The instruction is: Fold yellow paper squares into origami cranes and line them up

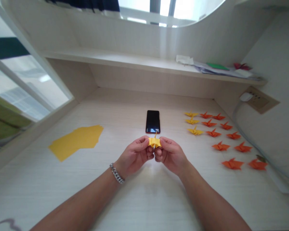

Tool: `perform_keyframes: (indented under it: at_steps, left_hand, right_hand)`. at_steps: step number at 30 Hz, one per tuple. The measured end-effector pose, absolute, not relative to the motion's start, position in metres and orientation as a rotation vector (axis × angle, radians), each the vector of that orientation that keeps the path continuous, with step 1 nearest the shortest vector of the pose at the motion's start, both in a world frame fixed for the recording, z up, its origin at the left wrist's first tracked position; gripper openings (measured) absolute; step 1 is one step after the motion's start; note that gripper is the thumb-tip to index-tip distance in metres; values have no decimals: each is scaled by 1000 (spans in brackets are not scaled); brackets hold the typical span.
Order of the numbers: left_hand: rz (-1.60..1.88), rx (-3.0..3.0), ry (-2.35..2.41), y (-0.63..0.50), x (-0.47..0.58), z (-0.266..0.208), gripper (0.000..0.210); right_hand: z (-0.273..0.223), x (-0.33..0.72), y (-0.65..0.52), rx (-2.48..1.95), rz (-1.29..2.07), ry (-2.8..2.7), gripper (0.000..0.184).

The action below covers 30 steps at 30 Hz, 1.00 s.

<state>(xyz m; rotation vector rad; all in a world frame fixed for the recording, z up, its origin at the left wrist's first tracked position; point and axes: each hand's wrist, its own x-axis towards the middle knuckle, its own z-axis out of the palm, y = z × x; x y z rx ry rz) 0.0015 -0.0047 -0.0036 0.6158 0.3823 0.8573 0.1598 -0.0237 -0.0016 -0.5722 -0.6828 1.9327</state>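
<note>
Between my two hands is a yellow origami crane (pixel 154 142), held up over the middle of the desk. My left hand (pixel 137 153) pinches one wing between thumb and fingers; a chain bracelet (pixel 117 173) circles that wrist. The other wing is pinched by my right hand (pixel 170 153). A thin point of folded paper sticks up from the crane's middle. Just beyond the hands lies a black phone (pixel 153 122). Over on the right, several orange paper cranes (pixel 221 146) stand in rows beside a few yellow paper cranes (pixel 195 130).
Yellow paper sheets (pixel 77 140) lie fanned out at the left. A shelf (pixel 125 61) runs along the back, with papers (pixel 221 69) on its right end. A grey cable (pixel 240 128) drops from a wall socket (pixel 260 99) along the right side. A window stands at the left.
</note>
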Motion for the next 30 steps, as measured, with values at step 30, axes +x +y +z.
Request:
perform_keyframes:
  at_steps: [30]
  left_hand:
    - [840,474,210,-8,-2,0,20]
  right_hand:
    - [-6,162,-20,-527,1925,-566,33]
